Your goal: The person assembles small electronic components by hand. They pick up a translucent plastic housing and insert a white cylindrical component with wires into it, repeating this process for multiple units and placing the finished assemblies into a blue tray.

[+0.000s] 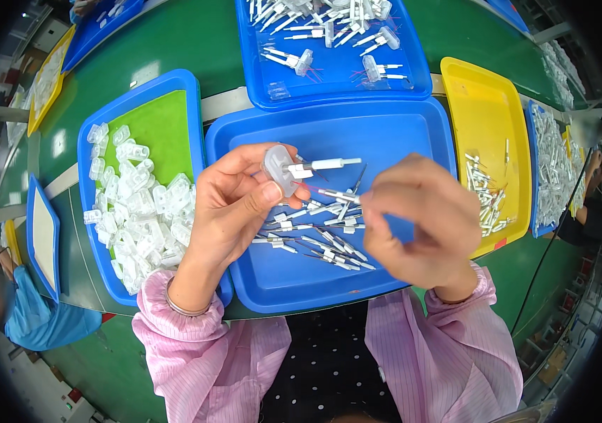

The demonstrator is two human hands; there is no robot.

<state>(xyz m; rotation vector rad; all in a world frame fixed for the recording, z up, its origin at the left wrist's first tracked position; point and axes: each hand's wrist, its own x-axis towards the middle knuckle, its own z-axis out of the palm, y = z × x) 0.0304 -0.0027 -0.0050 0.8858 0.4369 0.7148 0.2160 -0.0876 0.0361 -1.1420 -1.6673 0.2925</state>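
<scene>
My left hand (234,204) is closed on a clear plastic housing (278,169), pinched between thumb and fingers. A white stick-shaped piece (329,164) points out of the housing to the right. My right hand (424,211), a little blurred, has its fingers pinched at the end of a second white stick-shaped piece (340,196). Thin pink wire shows between that piece and the housing. Below both hands, several white stick-shaped pieces with dark leads (329,247) lie in the blue tray (287,289).
At the left, a blue tray (89,176) holds many clear housings (146,218). A far blue tray (414,70) holds housings fitted with white sticks (299,62). On the right, a yellow tray (519,169) contains more white pieces (484,197). A person in blue (47,317) is at far left.
</scene>
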